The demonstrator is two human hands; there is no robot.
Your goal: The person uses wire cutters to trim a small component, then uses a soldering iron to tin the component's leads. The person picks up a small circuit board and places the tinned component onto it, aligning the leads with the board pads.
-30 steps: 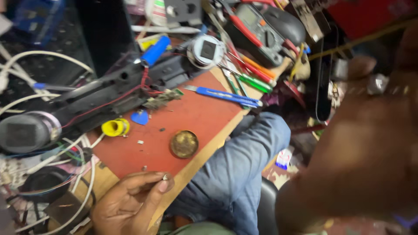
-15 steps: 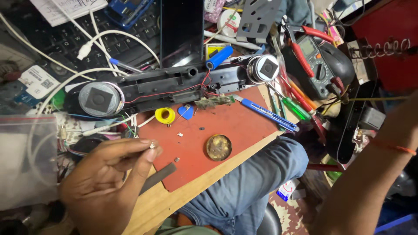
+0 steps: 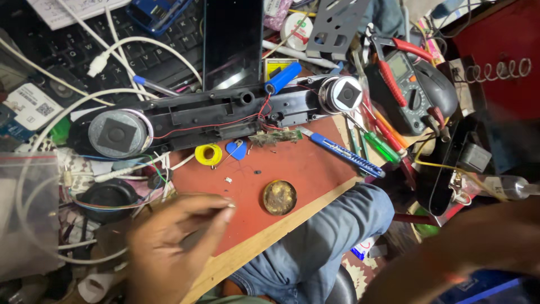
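A small round brass tin, grimy inside, lies open on the red mat.

A long black speaker housing, with a round driver at one end and a smaller one at the other, is laid across a cluttered bench covered by a red mat. A yellow solder spool, a blue pick and a round brass tin are seen on the mat, a blue utility knife at its edge. A multimeter with red probes is set beside green-handled screwdrivers. White cables are draped over a keyboard.
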